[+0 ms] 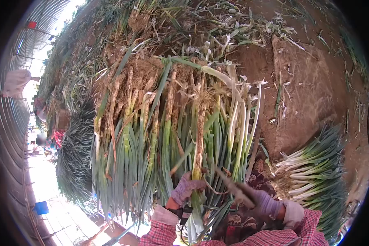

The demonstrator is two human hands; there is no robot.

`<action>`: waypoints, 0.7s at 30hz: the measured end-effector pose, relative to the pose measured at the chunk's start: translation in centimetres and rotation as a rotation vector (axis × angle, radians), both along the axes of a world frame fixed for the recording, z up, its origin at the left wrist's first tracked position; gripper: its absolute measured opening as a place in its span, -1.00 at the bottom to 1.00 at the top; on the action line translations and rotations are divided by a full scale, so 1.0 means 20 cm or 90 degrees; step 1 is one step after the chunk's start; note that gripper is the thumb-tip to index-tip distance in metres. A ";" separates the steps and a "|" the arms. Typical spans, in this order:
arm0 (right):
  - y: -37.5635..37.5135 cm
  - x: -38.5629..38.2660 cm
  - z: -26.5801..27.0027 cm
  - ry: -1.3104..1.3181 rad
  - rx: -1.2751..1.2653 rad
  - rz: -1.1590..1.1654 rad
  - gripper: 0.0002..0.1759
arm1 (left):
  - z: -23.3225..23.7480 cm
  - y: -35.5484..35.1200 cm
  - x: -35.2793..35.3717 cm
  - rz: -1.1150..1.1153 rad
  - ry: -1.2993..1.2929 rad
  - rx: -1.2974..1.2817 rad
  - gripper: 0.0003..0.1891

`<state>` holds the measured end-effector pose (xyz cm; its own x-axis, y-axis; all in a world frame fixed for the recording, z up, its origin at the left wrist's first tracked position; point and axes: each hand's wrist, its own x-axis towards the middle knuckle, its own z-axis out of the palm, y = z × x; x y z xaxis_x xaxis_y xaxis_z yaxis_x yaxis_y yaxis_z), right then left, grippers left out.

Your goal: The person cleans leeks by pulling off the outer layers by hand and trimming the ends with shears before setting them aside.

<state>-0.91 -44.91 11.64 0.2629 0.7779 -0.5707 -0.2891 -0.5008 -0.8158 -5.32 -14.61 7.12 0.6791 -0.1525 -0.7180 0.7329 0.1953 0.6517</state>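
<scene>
Single soil-streaked onion stalk (199, 141) over front of large onion pile (129, 164), roots pointing away from person. Left hand (187, 188) clamped round its green part; right hand (266, 203), apart from left, closed on one narrow tool (235, 189), blurred, exact form indistinct. Pile stalks overlap, hiding one another; exact count unobtainable. Second onion pile (311, 168), whiter-stemmed, at right; lower end partly lost near dark lens border. One blue container (41, 208) at far left; contents indiscernible.
</scene>
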 end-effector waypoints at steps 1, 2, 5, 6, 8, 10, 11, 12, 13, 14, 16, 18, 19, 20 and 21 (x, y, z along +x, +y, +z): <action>-0.04 0.00 0.02 0.059 0.011 -0.120 0.15 | 0.01 0.00 0.01 0.013 0.006 -0.090 -0.42; -0.06 0.01 0.03 0.116 0.021 -0.241 0.13 | 0.00 -0.02 0.02 0.015 0.006 -0.094 -0.42; -0.06 -0.02 0.07 0.119 -0.009 -0.101 0.16 | -0.13 -0.09 0.01 0.215 -0.043 -0.183 -0.42; -0.06 -0.03 0.07 0.102 0.005 0.007 0.19 | -0.21 -0.10 -0.04 0.214 -0.038 -0.185 -0.42; -0.09 -0.06 0.06 0.068 -0.003 0.016 0.23 | -0.25 -0.14 -0.09 0.323 0.105 -0.205 -0.45; -0.14 -0.05 -0.06 0.116 -0.012 -0.204 0.24 | -0.46 -0.14 -0.33 0.190 0.058 -0.092 -0.47; -0.19 -0.09 -0.20 0.080 0.043 -0.234 0.25 | -0.51 -0.16 -0.47 -0.011 0.017 0.151 -0.37; -0.20 -0.12 -0.22 0.084 0.041 -0.235 0.25 | -0.56 -0.17 -0.62 -0.213 -0.025 0.391 -0.26; -0.19 -0.15 -0.23 0.147 0.023 -0.202 0.26 | -0.70 -0.19 -0.80 -0.215 -0.021 0.392 -0.26; -0.17 -0.18 -0.24 0.211 0.007 -0.171 0.27 | -0.87 -0.21 -0.99 -0.330 -0.044 0.541 -0.21; -0.13 -0.27 -0.24 0.113 0.075 -0.120 0.28 | -0.77 -0.25 -0.89 -0.417 0.014 0.664 -0.15; -0.12 -0.30 -0.20 0.057 0.001 0.049 0.27 | -0.36 -0.35 -0.46 -0.350 0.178 0.626 -0.14; -0.13 -0.26 -0.18 0.074 -0.048 0.013 0.24 | -0.30 -0.33 -0.39 -0.357 0.195 0.640 -0.16; -0.15 -0.25 -0.19 0.078 -0.050 0.019 0.24 | -0.27 -0.31 -0.35 -0.354 0.201 0.636 -0.16; -0.16 -0.25 -0.20 0.063 -0.050 -0.084 0.22 | -0.25 -0.28 -0.30 -0.374 0.222 0.633 -0.14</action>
<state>-5.84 -48.09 7.67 0.2988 0.6923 -0.6569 -0.4337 -0.5146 -0.7396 -11.35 -20.16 2.12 0.4374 0.3512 -0.8279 0.7079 -0.7022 0.0761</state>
